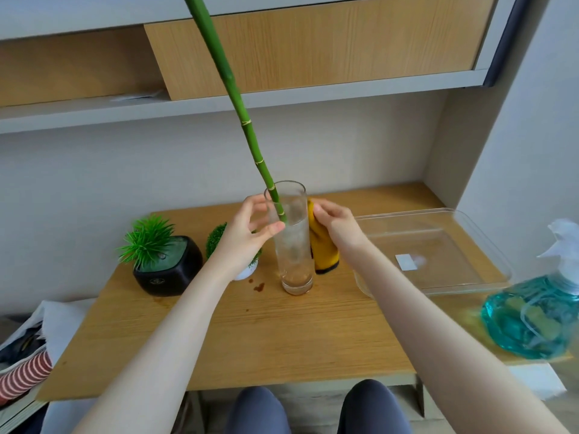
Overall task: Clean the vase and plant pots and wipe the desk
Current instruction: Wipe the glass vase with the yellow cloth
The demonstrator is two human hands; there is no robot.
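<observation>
The left hand grips the upright vase; the right hand presses a cloth against its right side.

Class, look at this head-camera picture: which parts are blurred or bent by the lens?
Head view: the spray bottle at the right edge is smeared and stretched; the shelf lines bow from wide-angle distortion; the glass vase at centre is sharp; lighting is soft and even.
</observation>
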